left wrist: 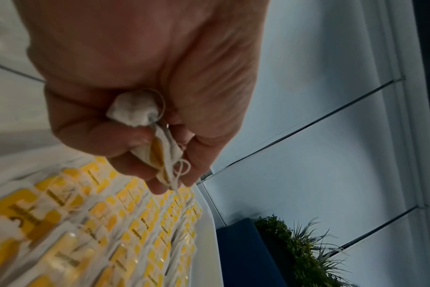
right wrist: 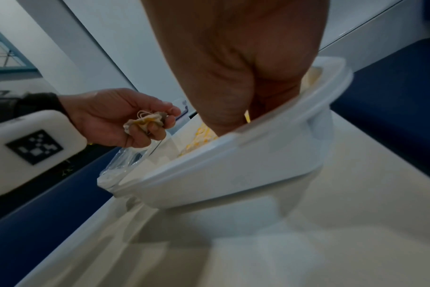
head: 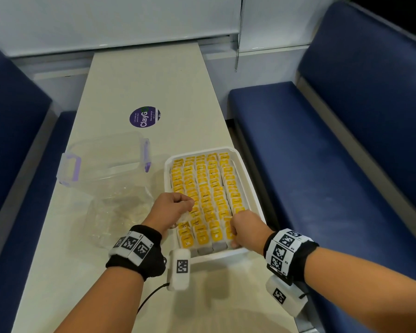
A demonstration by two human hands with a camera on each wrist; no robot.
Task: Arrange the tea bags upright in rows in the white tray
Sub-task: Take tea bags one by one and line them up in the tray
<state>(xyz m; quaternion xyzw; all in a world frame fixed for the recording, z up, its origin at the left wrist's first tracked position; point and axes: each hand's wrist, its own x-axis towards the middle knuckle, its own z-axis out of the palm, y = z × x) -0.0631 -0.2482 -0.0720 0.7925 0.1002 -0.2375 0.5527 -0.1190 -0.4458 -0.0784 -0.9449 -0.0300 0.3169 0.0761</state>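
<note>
A white tray (head: 249, 179) (left wrist: 209, 242) (right wrist: 233, 155) near the table's right edge holds several rows of upright tea bags (head: 207, 188) (left wrist: 125, 223) with yellow tags. My left hand (head: 187, 207) (left wrist: 169, 170) (right wrist: 160, 124) hovers over the tray's near left part and grips a crumpled tea bag (head: 184, 218) (left wrist: 135, 110) (right wrist: 145, 121) with its string loose. My right hand (head: 235, 239) (right wrist: 248, 108) reaches into the tray's near right corner. Its fingers curl down into the rightmost row, mostly hidden, and a sliver of yellow tag shows between them.
A clear lidless box with purple latches (head: 106, 159) and a crumpled clear plastic bag (head: 120, 212) lie left of the tray. A round purple sticker (head: 144, 117) is farther back on the table. Blue benches (head: 322, 152) flank the narrow table.
</note>
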